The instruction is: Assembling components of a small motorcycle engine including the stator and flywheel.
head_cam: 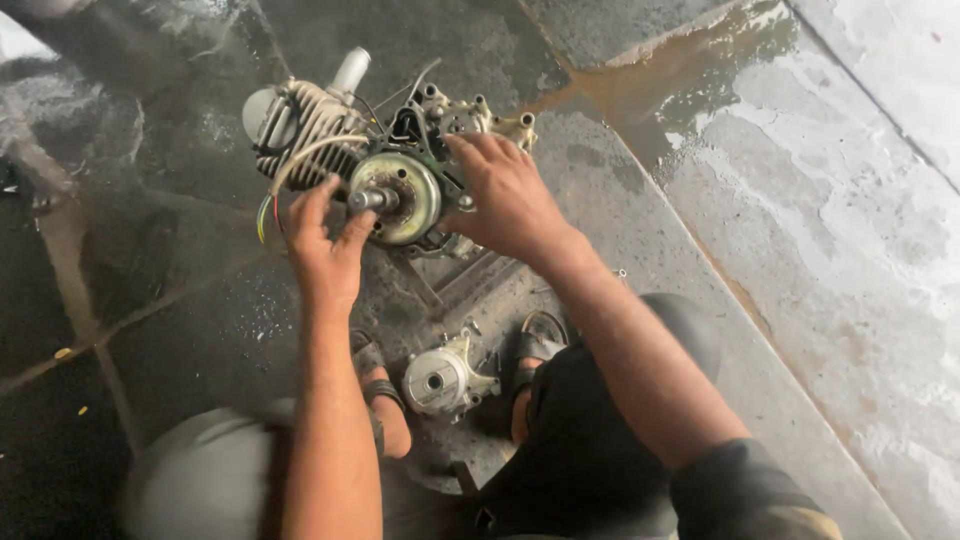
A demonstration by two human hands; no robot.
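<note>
Head view, looking straight down: one grimy silver-grey small engine with a finned cylinder (pixel 340 140) lying on its side on the floor, round metal flywheel (pixel 400 195) facing up with a short shaft stub at its centre; one bundle of pale and coloured wires (pixel 290 175) curling off the cylinder side.

Two bare hands on it; left hand (pixel 325 245) against the flywheel's near-left edge, fingers loosely spread, thumb touching beside the shaft, gripping nothing fully; right hand (pixel 505 195) laid flat over the crankcase just right of the flywheel, fingers splayed wide and pressing down.

One detached round silver engine cover (pixel 445 380) resting on the ground between two sandalled feet, well apart from the engine.

Floor of dark, oil-stained stone slabs (pixel 180 300), wet in patches; paler concrete strip (pixel 850 250) to the right, with a brown puddle (pixel 680 85) along the joint.
</note>
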